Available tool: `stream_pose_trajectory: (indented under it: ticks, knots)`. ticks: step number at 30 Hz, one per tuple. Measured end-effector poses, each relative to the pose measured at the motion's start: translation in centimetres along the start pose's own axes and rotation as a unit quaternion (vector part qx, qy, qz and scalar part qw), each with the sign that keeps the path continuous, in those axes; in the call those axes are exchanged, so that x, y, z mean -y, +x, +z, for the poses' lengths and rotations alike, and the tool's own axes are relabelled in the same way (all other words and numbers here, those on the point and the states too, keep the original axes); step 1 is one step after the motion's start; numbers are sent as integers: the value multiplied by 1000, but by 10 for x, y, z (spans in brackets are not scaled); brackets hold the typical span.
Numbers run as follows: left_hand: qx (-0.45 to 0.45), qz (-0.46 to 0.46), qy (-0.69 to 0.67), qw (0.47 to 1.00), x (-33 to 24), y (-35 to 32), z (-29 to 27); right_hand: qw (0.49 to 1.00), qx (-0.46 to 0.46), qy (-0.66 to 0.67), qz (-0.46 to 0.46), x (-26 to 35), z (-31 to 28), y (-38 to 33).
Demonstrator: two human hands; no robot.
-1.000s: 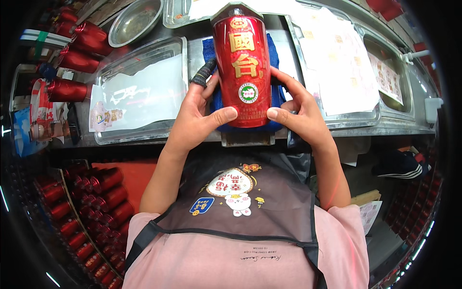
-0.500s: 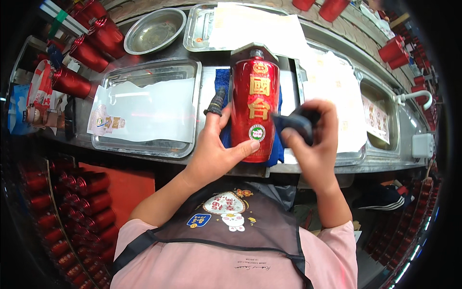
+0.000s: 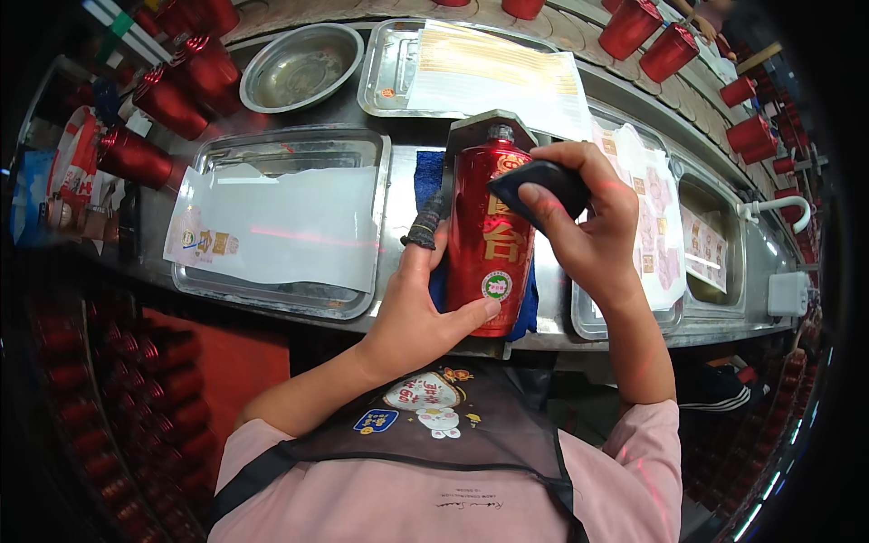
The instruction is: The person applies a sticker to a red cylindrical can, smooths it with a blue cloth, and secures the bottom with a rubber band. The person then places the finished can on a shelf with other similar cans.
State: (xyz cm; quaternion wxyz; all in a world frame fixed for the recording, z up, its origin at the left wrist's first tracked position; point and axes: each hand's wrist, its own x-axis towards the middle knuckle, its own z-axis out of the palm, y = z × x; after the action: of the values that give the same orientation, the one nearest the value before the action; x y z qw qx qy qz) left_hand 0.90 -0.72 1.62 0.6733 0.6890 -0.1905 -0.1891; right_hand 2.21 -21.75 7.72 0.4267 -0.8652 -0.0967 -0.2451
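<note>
Head view: left hand (image 3: 421,312) grips a glossy red cylindrical bottle (image 3: 489,240); right hand (image 3: 588,226) clasps a dark rounded pad (image 3: 539,185).

A worker's left hand (image 3: 418,312) covered the lower left flank of a red bottle (image 3: 490,237), while the right hand (image 3: 590,226) and its dark pad (image 3: 540,187) masked part of the bottle's upper right side at about 2 o'clock. The blue cloth (image 3: 427,172) beneath showed only at its edges. Whether the pad pressed on a label could not be told. Red bottles (image 3: 136,156) at 10 o'clock and red bottles (image 3: 652,36) at 1 o'clock ran out of the frame's rim. The small stickers in the far-right tray (image 3: 715,262) were too small to read.
</note>
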Motion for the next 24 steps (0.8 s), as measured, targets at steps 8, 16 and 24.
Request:
stream_pose_trajectory:
  ticks: [8, 16, 24]
  knots:
    - [27, 167, 329, 929, -21, 44, -27, 991, -102, 28, 81, -24, -3, -8]
    - [38, 223, 393, 891, -31, 75, -29, 967, -93, 151, 182, -17, -9, -34]
    - [0, 166, 217, 962, -13, 60, -47, 969, -113, 131, 178, -18, -2, -33]
